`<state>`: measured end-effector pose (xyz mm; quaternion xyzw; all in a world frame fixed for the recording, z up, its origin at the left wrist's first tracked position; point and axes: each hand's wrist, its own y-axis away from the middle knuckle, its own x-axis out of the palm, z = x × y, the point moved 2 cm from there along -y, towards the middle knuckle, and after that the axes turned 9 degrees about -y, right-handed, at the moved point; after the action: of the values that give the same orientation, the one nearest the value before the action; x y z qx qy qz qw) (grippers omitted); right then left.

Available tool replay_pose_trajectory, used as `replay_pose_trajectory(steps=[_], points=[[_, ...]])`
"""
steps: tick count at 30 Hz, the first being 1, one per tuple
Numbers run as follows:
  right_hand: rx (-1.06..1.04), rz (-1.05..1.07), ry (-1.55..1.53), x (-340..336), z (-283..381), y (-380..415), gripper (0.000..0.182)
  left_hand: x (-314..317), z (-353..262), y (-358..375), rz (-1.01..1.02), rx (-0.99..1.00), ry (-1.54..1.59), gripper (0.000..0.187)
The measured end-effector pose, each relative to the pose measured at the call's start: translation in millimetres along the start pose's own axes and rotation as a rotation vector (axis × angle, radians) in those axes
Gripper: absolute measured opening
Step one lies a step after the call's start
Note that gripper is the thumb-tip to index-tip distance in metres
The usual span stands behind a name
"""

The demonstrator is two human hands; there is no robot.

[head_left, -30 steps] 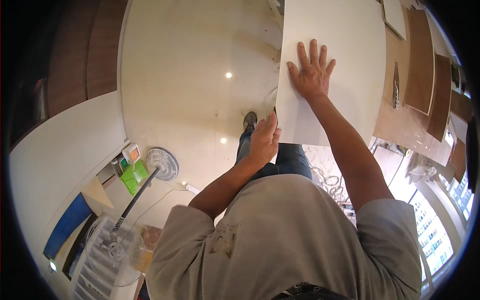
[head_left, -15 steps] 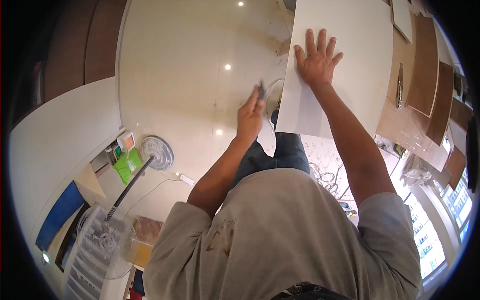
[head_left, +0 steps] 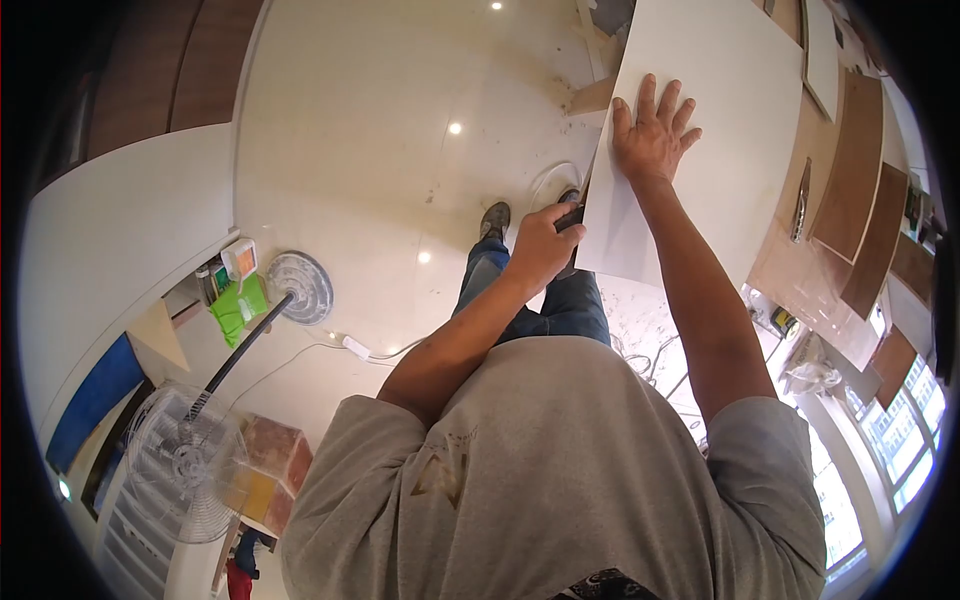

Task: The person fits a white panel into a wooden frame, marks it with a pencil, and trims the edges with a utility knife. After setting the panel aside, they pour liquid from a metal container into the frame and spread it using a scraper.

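A large white board (head_left: 720,100) lies in front of me, its left edge running along my left side. My right hand (head_left: 655,140) rests flat on the board near that edge, fingers spread. Closed around a small dark hand tool (head_left: 570,217), my left hand (head_left: 543,246) is right at the board's left edge, close to its near corner. My fingers cover much of the tool, and I cannot tell its exact kind.
To the left stands a pedestal fan (head_left: 188,455) with a round base (head_left: 299,287), beside a green bag (head_left: 238,308). A white cable (head_left: 356,348) trails over the floor. Brown panels (head_left: 848,165) and a long metal tool (head_left: 801,200) lie to the right.
My left hand has moved right with the dark tool, from over the floor to the board's edge. My right hand stays spread on the board while the view has shifted slightly.
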<state>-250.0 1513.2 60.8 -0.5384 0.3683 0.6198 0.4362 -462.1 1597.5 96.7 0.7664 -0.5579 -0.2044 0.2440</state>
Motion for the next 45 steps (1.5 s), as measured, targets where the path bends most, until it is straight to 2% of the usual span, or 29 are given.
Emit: replay_pose_trajectory(steps=[3,5,7,9,12,15,18,19,24,28,31,32,35,36,39,40,45], points=[[-0.011,-0.012,0.0,0.8,-1.3,0.1,0.074,-5.2,-17.3,7.1,0.193,-0.193,-0.093,0.047],[-0.01,-0.02,-0.002,3.3,-2.5,-0.7,0.075,3.3,21.4,-9.3,0.126,-0.03,-0.247,0.048],[-0.004,-0.027,-0.003,2.2,0.5,-0.3,0.077,3.0,32.8,-17.2,0.099,0.081,-0.3,0.048],[0.01,-0.031,-0.003,0.6,4.9,0.4,0.079,-0.1,40.0,-21.0,0.116,0.139,-0.252,0.048],[0.012,-0.014,-0.003,-3.8,10.7,1.1,0.081,-2.2,39.9,-20.6,0.138,0.12,-0.196,0.045],[0.002,-0.037,-0.007,0.5,9.3,1.1,0.081,-5.6,31.7,-17.2,0.167,0.005,-0.187,0.051],[0.016,-0.051,-0.013,4.9,12.5,-1.9,0.081,-13.6,32.1,-21.3,0.22,-0.162,-0.019,0.05],[0.022,-0.028,-0.004,3.1,10.0,6.9,0.081,-9.7,35.3,-14.9,0.207,-0.155,-0.052,0.05],[0.007,-0.02,-0.004,-3.5,15.9,-2.7,0.08,-14.8,34.5,-25.5,0.076,0.087,-0.197,0.045],[-0.074,0.041,0.051,-11.5,12.9,-0.7,0.079,-24.9,29.3,-14.9,0.226,-0.021,-0.231,0.043],[-0.118,0.014,0.011,-6.1,4.6,3.4,0.078,-34.7,47.5,-3.4,-0.214,0.244,-0.363,0.045],[-0.117,0.007,0.026,-3.7,2.8,5.2,0.075,-35.7,55.4,-1.8,-0.3,0.299,-0.357,0.046],[-0.102,-0.004,0.025,0.6,6.5,6.7,0.069,-22.5,34.0,10.4,-0.257,0.291,-0.428,0.047],[-0.095,-0.001,0.011,0.4,6.8,7.1,0.067,-15.6,32.9,9.4,-0.194,0.419,-0.384,0.051],[-0.069,0.019,0.003,-5.4,9.6,3.4,0.066,3.0,27.8,7.0,-0.119,0.492,-0.341,0.052],[-0.06,0.024,-0.005,-7.6,8.6,3.4,0.066,3.7,3.5,-2.5,-0.056,0.371,-0.438,0.051],[-0.067,0.01,-0.062,-8.4,10.4,5.5,0.065,14.4,-8.3,-54.7,-0.142,0.459,-0.559,0.049]])
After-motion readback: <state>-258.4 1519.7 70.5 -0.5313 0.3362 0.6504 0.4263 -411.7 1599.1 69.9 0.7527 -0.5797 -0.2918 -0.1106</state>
